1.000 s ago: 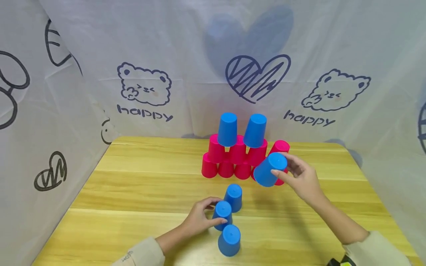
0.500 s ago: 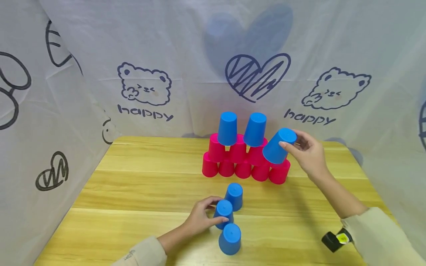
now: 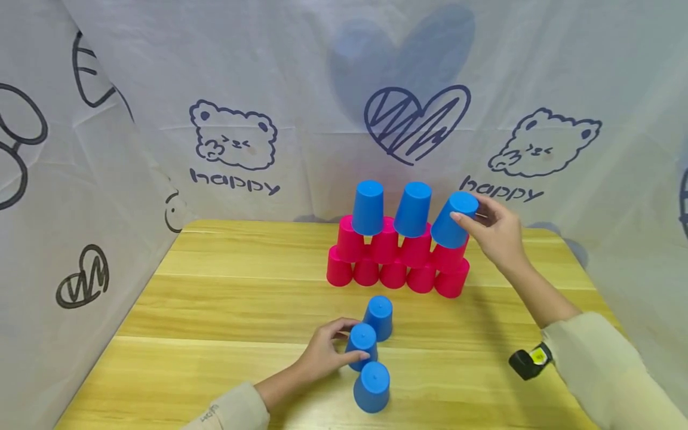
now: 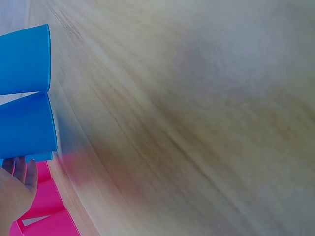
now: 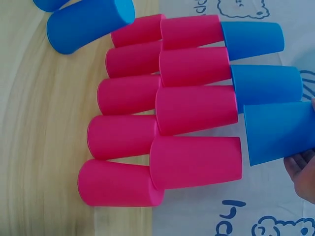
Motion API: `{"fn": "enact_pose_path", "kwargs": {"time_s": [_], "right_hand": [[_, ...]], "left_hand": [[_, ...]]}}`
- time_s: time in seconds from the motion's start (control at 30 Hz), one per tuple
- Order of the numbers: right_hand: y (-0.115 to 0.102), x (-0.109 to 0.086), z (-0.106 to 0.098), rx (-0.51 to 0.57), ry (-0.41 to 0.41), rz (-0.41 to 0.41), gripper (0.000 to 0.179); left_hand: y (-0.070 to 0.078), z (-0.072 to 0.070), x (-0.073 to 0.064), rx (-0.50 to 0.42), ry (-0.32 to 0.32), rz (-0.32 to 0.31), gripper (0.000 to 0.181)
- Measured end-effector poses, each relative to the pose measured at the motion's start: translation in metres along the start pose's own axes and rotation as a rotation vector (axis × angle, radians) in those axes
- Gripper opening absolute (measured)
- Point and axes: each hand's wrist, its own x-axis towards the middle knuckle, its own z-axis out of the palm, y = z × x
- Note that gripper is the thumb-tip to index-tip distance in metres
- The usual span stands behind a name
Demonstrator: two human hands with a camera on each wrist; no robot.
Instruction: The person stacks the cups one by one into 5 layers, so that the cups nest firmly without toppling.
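Note:
My right hand [image 3: 501, 234] grips an upside-down blue cup [image 3: 452, 226] at the right end of the stack's top level. In the right wrist view, this blue cup [image 5: 275, 132] shows a narrow gap from the rightmost upper red cup [image 5: 197, 162]. Two other blue cups [image 3: 368, 209] stand beside it on the red ones. Nearer the front, my left hand [image 3: 322, 355] holds the middle one [image 3: 361, 341] of three inverted blue cups on the table, thumb in front and fingers behind. Its neighbours are a rear cup [image 3: 379, 318] and a front cup [image 3: 372, 388].
Two rows of inverted red cups [image 3: 392, 275] form the stack's base toward the back of the wooden table [image 3: 242, 286]. A white cloth [image 3: 322, 77] with drawings hangs behind. A black strap device [image 3: 529, 362] sits at the right sleeve.
My right hand has lifted its blue cup up and back, from in front of the stack to its top level, beside the other blue cups. My left hand has stayed in place.

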Motion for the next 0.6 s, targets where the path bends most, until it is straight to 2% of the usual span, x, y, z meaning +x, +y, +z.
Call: {"fn": "enact_pose_path", "kwargs": {"time_s": [0.23, 0.6], "right_hand": [[0.004, 0.010, 0.005, -0.007, -0.013, 0.022, 0.055], [0.001, 0.014, 0.009, 0.015, -0.021, 0.081, 0.060]], "left_hand": [[0.000, 0.000, 0.000, 0.003, -0.007, -0.002, 0.046], [0.000, -0.001, -0.001, 0.002, -0.011, -0.021, 0.045]]}}
